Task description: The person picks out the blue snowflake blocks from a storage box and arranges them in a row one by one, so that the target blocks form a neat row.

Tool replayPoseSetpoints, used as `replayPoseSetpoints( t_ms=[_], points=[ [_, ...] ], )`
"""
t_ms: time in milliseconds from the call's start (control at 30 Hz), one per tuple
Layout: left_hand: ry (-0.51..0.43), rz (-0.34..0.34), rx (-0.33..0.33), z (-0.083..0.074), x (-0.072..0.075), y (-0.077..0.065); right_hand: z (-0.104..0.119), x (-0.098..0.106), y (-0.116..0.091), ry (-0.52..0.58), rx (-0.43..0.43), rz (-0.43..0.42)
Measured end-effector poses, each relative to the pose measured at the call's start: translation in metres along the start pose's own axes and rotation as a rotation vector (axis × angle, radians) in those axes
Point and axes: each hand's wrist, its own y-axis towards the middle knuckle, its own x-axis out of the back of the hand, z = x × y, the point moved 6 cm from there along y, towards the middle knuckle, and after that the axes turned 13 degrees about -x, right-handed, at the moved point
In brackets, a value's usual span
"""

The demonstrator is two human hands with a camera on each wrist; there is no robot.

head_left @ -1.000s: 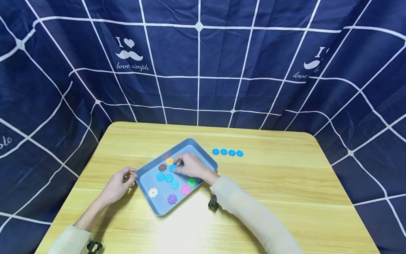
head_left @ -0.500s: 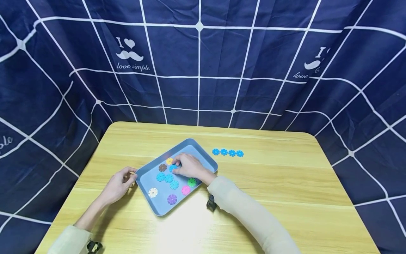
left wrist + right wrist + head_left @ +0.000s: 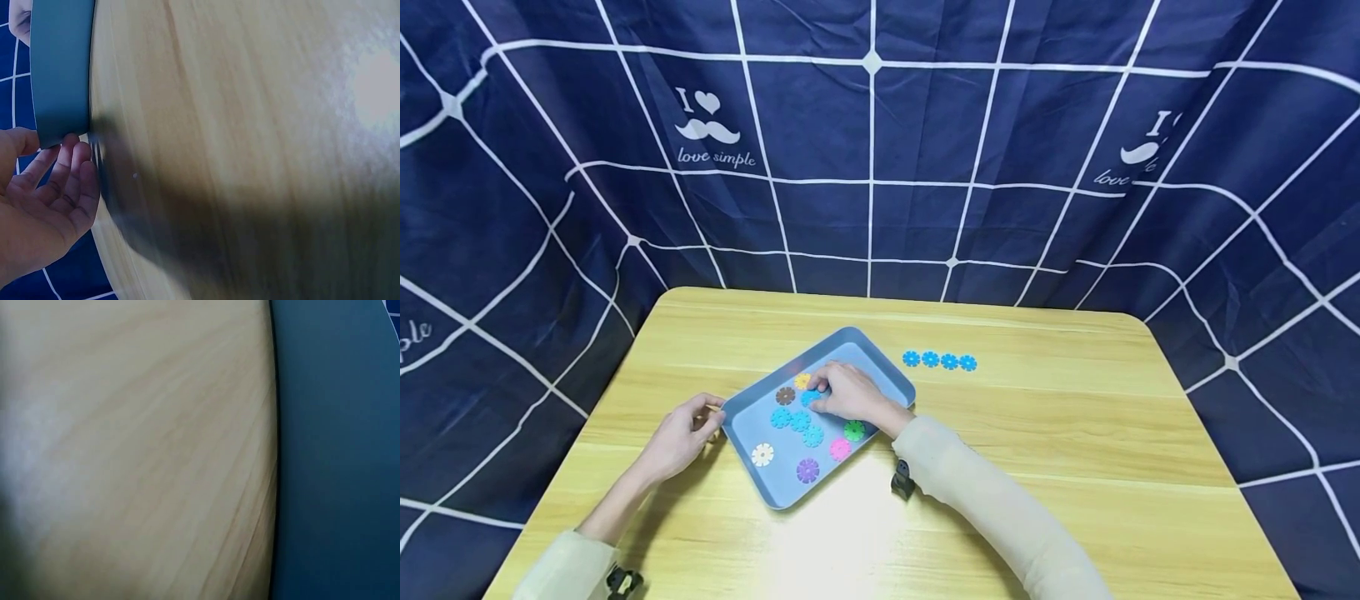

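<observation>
In the head view, I have a blue-grey tray [image 3: 784, 450] set at an angle on the wooden table [image 3: 1075, 433]. In it lie notched discs: yellow-orange [image 3: 802, 380], brown [image 3: 785, 396], three light-blue discs [image 3: 801, 421] side by side, cream [image 3: 762, 454], purple [image 3: 807, 471], pink [image 3: 839, 449] and green [image 3: 853, 430]. One more, a blue disc [image 3: 808, 397], sits in the tray right at the right hand's [image 3: 850, 392] bent fingertips; whether they pinch it or merely touch it, I can't tell. Outside, beyond the tray's right end, four blue discs [image 3: 940, 360] make a row.

My left wrist view shows the left hand [image 3: 53, 194] gripping the tray's corner, thumb on one side, fingers on the other.

From the right wrist, I get only tabletop and the tray's outer wall.
</observation>
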Motion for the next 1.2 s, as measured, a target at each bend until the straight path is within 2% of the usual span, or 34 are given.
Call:
replayPoseSetpoints(
  t_ms=[667,1200],
  points=[
    [0.002,0.002,-0.01,-0.001,0.0,0.001,-0.001,0.003,-0.001,0.032,0.002,0.021],
    [0.014,-0.002,-0.005,-0.001,0.0,0.0,-0.01,0.008,-0.005,0.228,0.026,0.044]
  ],
)
